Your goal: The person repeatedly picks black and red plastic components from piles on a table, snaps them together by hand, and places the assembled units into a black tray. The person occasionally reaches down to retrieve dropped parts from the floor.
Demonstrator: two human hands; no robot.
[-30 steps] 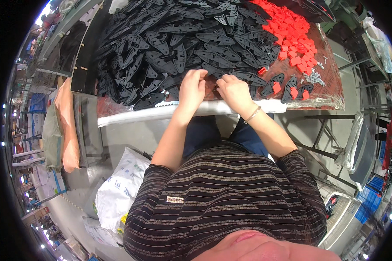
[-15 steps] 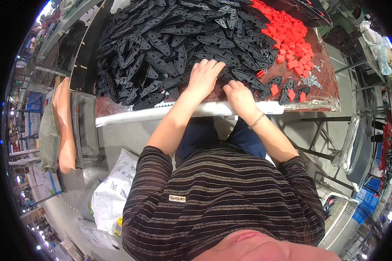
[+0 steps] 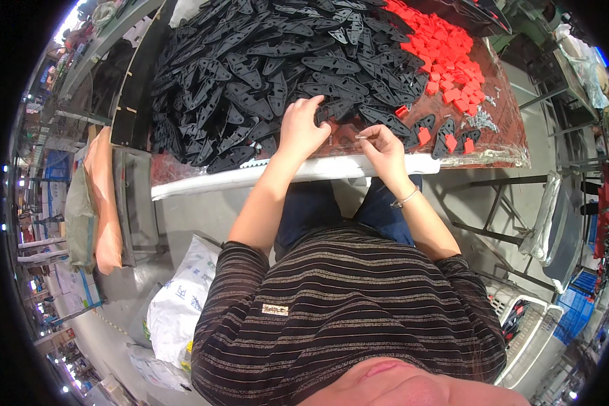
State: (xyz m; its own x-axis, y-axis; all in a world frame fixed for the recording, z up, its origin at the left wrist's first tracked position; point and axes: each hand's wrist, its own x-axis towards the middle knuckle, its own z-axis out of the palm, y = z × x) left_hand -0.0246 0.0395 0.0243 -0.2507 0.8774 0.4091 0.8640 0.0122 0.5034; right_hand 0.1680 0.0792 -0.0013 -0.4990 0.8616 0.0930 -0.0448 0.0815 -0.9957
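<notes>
Black plastic pieces (image 3: 264,74) under left hand's (image 3: 303,128) spread fingers; right hand (image 3: 379,145) pinching something thin, indistinct.

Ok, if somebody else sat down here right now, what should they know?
Left hand: fingers spread on the edge of the pile of black flat plastic parts, touching one, not clearly gripping it.
Right hand: pinches a small thin metal piece between its fingers.
Red blocks are heaped at the far right; small metal bits lie near them.
Done: a few black parts with red blocks fitted lie to the right of the hands.
Left: most black parts are bare in the pile.
</notes>
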